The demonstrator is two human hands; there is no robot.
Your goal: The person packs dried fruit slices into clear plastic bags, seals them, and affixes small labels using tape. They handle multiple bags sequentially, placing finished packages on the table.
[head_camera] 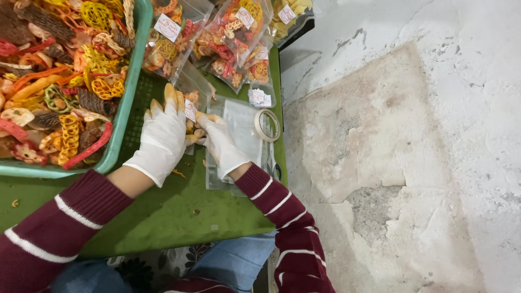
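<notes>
Nearest the camera, maroon sleeves with white stripes (59, 228) reach out over a green table (179, 211), with blue-clad knees and a floral cloth below its near edge. Both hands wear white gloves stained yellow at the fingertips. The left hand (163, 135) lies palm down, its fingers curled over the top of a small clear bag of snacks (191, 106) that bears a white label; it grips the bag from the left side. The right hand (220, 142) meets it from the right, fingers bent in and pinching the lower part of the same bag, so the bag sits between the two hands, just above the table and near its middle. Under the right hand lies a stack of empty clear plastic bags (241, 130), flat on the table. Just beside the right hand, resting on that stack, is a roll of clear tape (267, 125). To the left, a teal plastic tray (122, 116) holds a heap of colourful fried snacks in yellow, orange, red, green and brown shapes. Farther off, at the table's far edge, lie several filled and labelled snack bags (228, 38). To the right of the table is a stained, patchy concrete floor (407, 152).
</notes>
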